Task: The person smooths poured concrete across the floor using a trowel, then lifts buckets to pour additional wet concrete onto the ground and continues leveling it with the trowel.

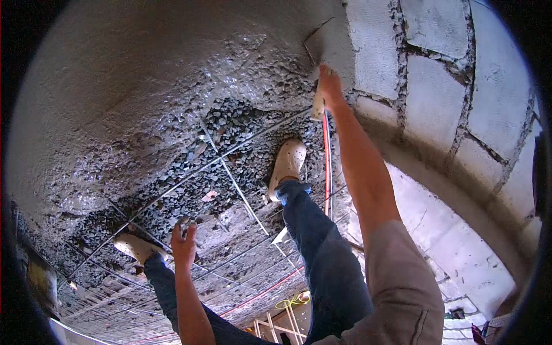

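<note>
My right hand (pixel 329 86) is wrapped round the pale handle (pixel 317 107) of a trowel at the upper middle, near the block wall. The trowel's blade (pixel 318 43) lies on the smooth wet concrete (pixel 310 14). Low in the view, my left hand (pixel 184 241) hangs above the gravel and rebar with its fingers apart and nothing in them. Rough wet concrete (pixel 155 109) meets the dark gravel (pixel 227 118) between the two.
Thin rebar (pixel 190 174) crosses the gravel around my clog shoes (pixel 287 164). A red pipe (pixel 327 167) runs down beside the right shoe. The white block wall (pixel 437 86) rises on the right. Wooden strips (pixel 276 328) and a yellow cord (pixel 292 301) lie at the bottom.
</note>
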Available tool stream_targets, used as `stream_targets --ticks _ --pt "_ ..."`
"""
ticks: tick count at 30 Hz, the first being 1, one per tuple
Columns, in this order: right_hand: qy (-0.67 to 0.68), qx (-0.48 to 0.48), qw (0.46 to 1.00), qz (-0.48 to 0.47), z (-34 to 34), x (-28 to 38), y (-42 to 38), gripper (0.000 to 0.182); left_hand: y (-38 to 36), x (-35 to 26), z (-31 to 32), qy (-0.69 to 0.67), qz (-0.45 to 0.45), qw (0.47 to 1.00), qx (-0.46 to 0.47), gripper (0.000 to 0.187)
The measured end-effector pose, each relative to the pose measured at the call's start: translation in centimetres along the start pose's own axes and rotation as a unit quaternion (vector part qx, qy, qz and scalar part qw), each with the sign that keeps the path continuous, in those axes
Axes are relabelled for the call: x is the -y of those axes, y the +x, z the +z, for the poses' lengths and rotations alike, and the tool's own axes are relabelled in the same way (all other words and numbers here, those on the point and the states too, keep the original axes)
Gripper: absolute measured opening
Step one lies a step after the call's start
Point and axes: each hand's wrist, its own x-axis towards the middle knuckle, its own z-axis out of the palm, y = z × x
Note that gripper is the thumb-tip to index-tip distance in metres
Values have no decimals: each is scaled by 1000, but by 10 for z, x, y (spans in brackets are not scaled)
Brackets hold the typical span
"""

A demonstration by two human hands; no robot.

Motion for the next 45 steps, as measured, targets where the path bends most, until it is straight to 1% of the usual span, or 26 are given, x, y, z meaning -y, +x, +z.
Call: stream_targets --ticks 1,2,3,4,6,9,10,13,14,16,19,21,25,27,31,33,34,35,36,37,38,39,41,43,44,45 --pt "0 0 1000 0 -21 20 6 35 0 1 2 18 1 1000 -10 45" --pt "230 37 957 173 -52 52 9 34 -2 -8 2 2 -22 1000 14 44" --pt "440 67 832 332 -73 68 4 35 -1 -12 5 4 -19 1000 19 44" --pt "438 63 832 336 -77 69 -7 35 -1 -14 7 12 -12 999 27 44" --pt "399 117 876 245 -77 68 -19 44 4 -3 10 24 -14 999 39 43" --pt "376 107 887 245 -70 54 -22 48 2 -17 14 21 -42 998 40 44" --pt "389 21 896 215 -67 50 -15 48 4 -17 14 29 -48 997 46 44" --pt "303 55 921 237 -63 28 33 49 5 -17 21 53 -19 998 39 45" --pt "307 71 917 243 -70 28 49 50 6 -11 26 130 4 992 -2 36" --pt "311 85 912 251 -62 24 72 52 11 -2 30 114 17 993 15 37" --pt "314 46 918 236 -42 7 95 56 18 19 35 77 22 997 15 38" --pt "273 -4 941 200 -35 0 103 56 17 17 33 60 -30 996 52 46" --pt "343 -10 918 197 -24 -21 115 56 14 7 33 41 -18 998 50 42" --pt "424 20 866 264 -17 -27 120 55 10 -4 32 31 -1 998 45 40" --pt "370 51 853 363 -31 -22 103 56 11 -1 30 54 23 998 39 36" --pt "207 -15 961 180 3 -33 74 31 17 30 29 64 20 998 21 36" --pt "203 -15 962 181 2 -34 63 31 19 40 29 73 16 997 0 35" --pt "30 -15 998 55 -3 -34 44 30 17 36 29 70 15 997 7 35" --pt "-143 -12 987 -75 -7 -33 26 28 16 31 26 31 12 999 30 35" --pt "-148 -11 986 -74 -4 -30 11 28 16 24 24 -8 10 999 52 36" --pt "65 36 990 123 -1 -23 -3 29 14 18 22 7 8 998 59 38" --pt "275 77 908 308 0 -18 -17 30 11 11 20 6 8 998 62 38" --pt "225 71 901 364 -47 10 -50 52 5 -6 17 34 23 997 60 37" --pt "54 122 979 157 -9 -9 -98 53 4 -9 17 49 15 998 48 37" --pt "201 32 952 228 10 -10 -126 52 3 -10 16 65 8 997 35 38" --pt "339 -59 892 292 16 -5 -150 51 3 -10 14 66 6 997 36 38"
